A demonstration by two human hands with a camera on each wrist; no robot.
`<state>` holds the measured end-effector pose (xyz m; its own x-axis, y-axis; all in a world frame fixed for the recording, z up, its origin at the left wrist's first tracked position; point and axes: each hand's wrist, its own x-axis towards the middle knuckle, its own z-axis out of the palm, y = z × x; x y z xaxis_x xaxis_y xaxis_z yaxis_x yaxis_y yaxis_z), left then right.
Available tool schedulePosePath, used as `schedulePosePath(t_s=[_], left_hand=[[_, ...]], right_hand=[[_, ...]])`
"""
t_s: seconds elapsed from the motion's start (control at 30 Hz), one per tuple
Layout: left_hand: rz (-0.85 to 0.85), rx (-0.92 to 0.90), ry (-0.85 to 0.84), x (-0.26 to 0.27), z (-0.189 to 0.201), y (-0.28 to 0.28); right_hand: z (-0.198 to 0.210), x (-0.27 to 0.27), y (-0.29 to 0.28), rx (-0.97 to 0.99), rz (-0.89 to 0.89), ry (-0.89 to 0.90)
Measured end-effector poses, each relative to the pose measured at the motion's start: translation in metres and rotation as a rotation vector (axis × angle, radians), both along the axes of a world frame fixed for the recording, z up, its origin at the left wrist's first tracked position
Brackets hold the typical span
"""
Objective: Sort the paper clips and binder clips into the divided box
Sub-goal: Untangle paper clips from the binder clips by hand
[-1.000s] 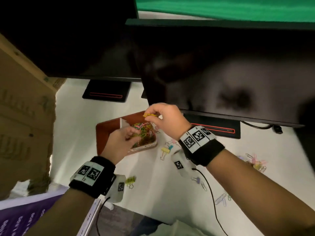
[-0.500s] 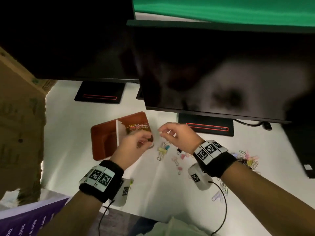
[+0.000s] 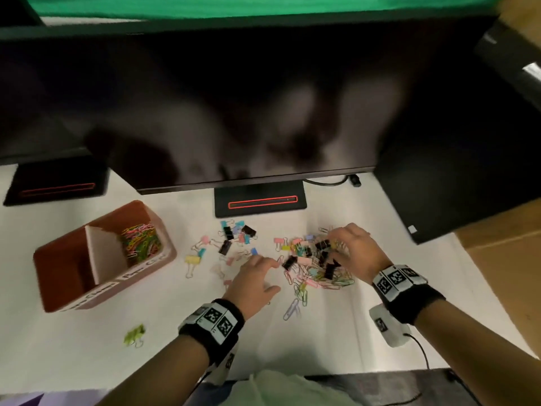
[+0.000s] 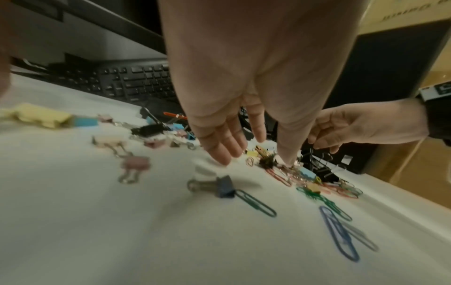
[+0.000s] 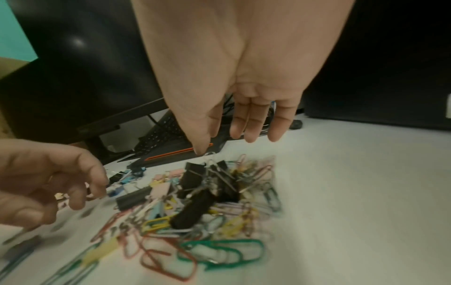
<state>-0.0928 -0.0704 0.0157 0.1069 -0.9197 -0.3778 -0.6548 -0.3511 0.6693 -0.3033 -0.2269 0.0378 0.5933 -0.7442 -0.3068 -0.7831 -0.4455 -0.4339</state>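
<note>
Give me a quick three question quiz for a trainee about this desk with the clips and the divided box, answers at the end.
1. True or false: the left compartment of the reddish-brown divided box already holds binder clips.
2. Which hand hovers over the big mixed pile of coloured paper clips and black binder clips? A) left hand B) right hand
3. Fill in: the lone green binder clip lies on the white desk ____ the box.

Key: 1 false, it looks empty; 2 B; 3 outside.

The counter [image 3: 336, 341] looks smooth, matt white. Paper clips [image 5: 219, 250] are glossy coloured coated wire; binder clips [image 5: 195, 179] are matt black or pastel painted metal with shiny wire handles. The divided box [image 3: 49, 276] looks smooth reddish-brown, its divider plain cardboard.
</note>
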Motion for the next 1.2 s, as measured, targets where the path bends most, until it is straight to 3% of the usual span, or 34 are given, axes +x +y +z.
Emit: schedulePosePath(t_s=[0.17,0.33,0.57,0.67,0.9,1.2], left_hand=[[0.142,-0.003,-0.067,-0.02,-0.012,-0.023],[0.154,0.048,-0.162,-0.032,-0.021,-0.035],[0.242,-0.025,-0.048,-0.023,-0.023,-0.042],[0.208,-0.038,-0.036,-0.018,-0.02,-0.037],[0.159,-0.023,-0.069,-0.028,-0.021,-0.027],[0.199,-0.064,0.013,-0.016,-0.027,-0.029]], right_hand=[[-0.008,-0.017,-0.022,0.03,-0.019,-0.006],[-0.02,-0.004,-0.049,0.116,-0.005,0.028],[-0.033,0.017,-0.062,0.184,0.147,0.039],[-0.032,0.016,-0.06,0.19,0.188,0.018],[-0.032,-0.001,-0.068,0.195,0.371,0.151],[-0.033,-0.004,-0.071,0.153,0.324,0.047]])
